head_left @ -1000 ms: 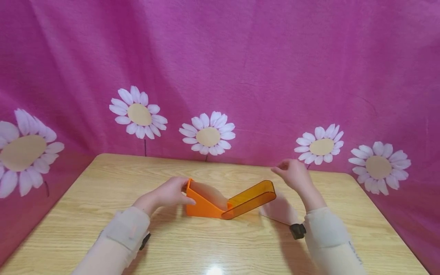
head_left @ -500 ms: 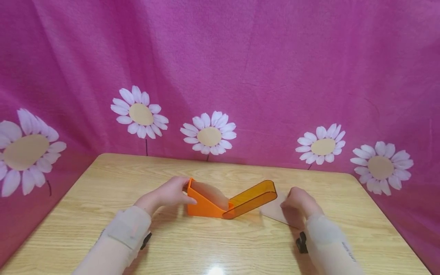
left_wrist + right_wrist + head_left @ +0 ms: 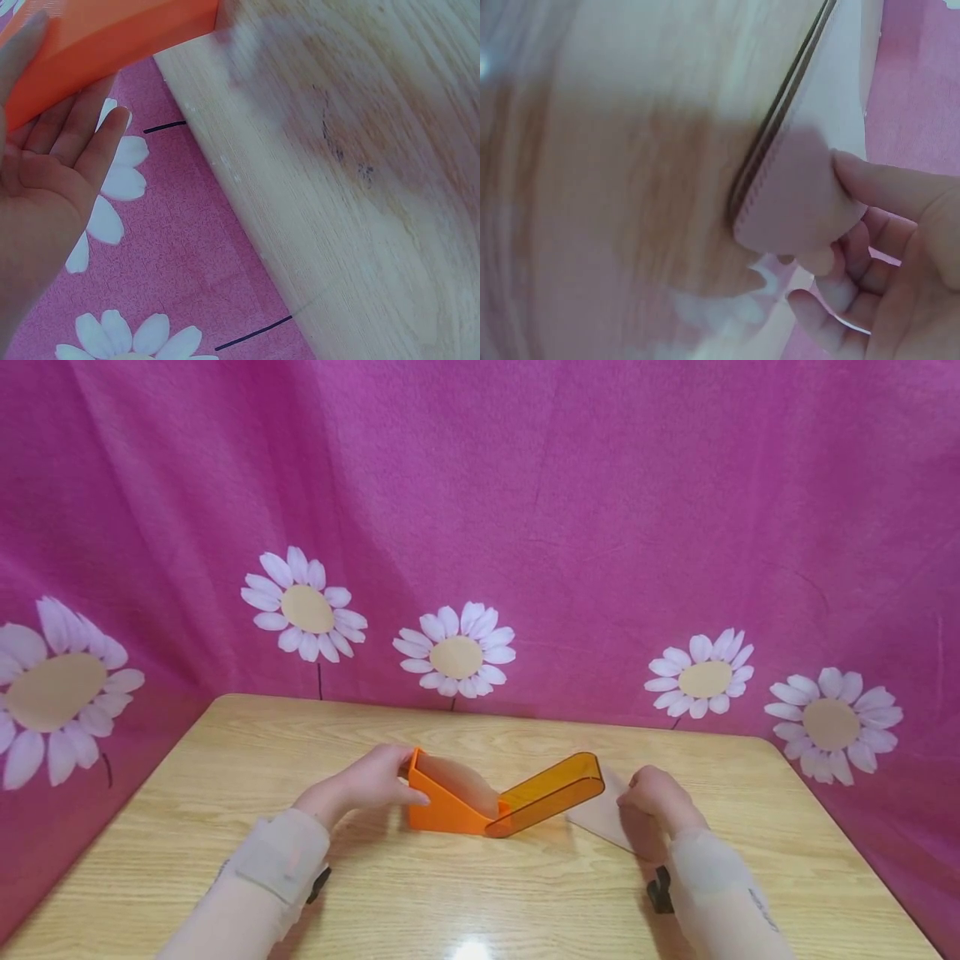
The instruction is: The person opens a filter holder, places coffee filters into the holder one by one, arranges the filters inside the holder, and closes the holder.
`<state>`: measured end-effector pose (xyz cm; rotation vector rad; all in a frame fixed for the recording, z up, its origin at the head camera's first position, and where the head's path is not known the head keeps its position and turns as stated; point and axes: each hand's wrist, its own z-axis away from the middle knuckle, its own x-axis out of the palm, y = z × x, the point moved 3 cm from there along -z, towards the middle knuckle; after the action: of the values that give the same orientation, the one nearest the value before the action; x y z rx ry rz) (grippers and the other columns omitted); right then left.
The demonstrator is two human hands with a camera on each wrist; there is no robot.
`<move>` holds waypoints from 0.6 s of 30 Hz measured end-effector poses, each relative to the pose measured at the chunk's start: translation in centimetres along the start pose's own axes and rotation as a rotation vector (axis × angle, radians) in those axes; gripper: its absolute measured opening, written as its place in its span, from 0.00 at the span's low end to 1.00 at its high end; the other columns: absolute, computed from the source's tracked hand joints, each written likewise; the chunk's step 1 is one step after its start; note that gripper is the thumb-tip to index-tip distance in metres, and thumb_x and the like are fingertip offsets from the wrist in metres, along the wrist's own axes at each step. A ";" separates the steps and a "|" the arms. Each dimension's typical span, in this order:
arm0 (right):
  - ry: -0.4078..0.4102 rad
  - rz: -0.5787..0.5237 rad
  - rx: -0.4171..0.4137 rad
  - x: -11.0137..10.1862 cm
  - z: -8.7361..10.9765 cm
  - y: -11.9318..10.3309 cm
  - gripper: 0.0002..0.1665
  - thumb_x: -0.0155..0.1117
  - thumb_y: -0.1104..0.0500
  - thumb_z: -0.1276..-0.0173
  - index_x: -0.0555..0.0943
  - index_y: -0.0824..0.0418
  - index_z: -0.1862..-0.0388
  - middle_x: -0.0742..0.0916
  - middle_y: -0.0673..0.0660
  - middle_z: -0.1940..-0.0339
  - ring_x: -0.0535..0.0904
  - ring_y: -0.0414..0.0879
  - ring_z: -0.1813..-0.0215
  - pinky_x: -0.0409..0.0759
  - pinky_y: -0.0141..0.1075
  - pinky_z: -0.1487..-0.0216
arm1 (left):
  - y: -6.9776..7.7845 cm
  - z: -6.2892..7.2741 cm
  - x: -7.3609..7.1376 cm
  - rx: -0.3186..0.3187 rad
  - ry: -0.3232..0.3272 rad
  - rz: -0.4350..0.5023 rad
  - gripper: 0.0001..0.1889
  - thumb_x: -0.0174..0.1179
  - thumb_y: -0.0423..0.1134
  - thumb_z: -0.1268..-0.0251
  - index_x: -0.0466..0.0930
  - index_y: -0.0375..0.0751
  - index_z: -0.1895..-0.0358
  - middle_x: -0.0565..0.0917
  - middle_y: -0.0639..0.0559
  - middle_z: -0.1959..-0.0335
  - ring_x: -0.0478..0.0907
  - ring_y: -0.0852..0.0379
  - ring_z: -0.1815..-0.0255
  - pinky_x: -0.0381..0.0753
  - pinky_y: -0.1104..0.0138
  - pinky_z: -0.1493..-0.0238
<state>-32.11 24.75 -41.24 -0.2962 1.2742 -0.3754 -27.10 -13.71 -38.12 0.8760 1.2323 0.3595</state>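
Note:
An orange coffee filter box (image 3: 444, 802) stands on the table with its see-through amber lid (image 3: 555, 789) swung open to the right. Brown paper filters (image 3: 459, 781) show inside it. My left hand (image 3: 371, 781) grips the box by its tall left end, thumb on the near face; the left wrist view shows the fingers (image 3: 97, 154) against the orange wall. To the right of the lid lies a small stack of paper coffee filters (image 3: 600, 818) with a crimped edge. My right hand (image 3: 660, 802) pinches the stack's rounded edge, the thumb (image 3: 885, 184) on top and fingers beneath.
All this sits on a light wood-grain table (image 3: 480, 893). Behind it and at both sides hangs a pink cloth (image 3: 525, 527) with white daisies, close against the table's edges.
My right hand has come down from above the far side of the table to the loose filters and now pinches their edge. The left hand and the box have stayed in place.

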 end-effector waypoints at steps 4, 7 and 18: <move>0.028 0.005 -0.044 -0.4 0.2 0.1 0.11 0.63 0.62 0.44 0.80 0.70 0.67 0.81 0.58 0.72 0.73 0.50 0.67 0.76 0.43 0.62 | 0.0 0.0 0.0 -0.004 -0.001 0.007 0.18 0.69 0.37 0.49 0.78 0.40 0.54 0.83 0.54 0.61 0.78 0.57 0.57 0.77 0.59 0.46; 0.027 0.001 -0.052 -0.8 0.3 0.3 0.10 0.63 0.62 0.42 0.81 0.69 0.67 0.81 0.58 0.72 0.73 0.50 0.67 0.76 0.43 0.62 | 0.0 0.0 0.0 -0.018 0.001 0.015 0.18 0.69 0.37 0.49 0.78 0.41 0.54 0.83 0.54 0.61 0.78 0.57 0.57 0.76 0.58 0.46; 0.041 -0.063 -0.068 -1.8 0.5 1.0 0.08 0.64 0.62 0.42 0.80 0.68 0.72 0.80 0.55 0.74 0.72 0.48 0.67 0.72 0.36 0.68 | 0.0 0.0 0.0 -0.021 -0.003 0.036 0.18 0.69 0.37 0.49 0.78 0.41 0.53 0.83 0.54 0.60 0.77 0.57 0.57 0.77 0.59 0.46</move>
<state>-31.97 26.44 -39.98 -0.3885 1.3214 -0.3944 -27.07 -13.72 -38.18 0.8813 1.2090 0.3993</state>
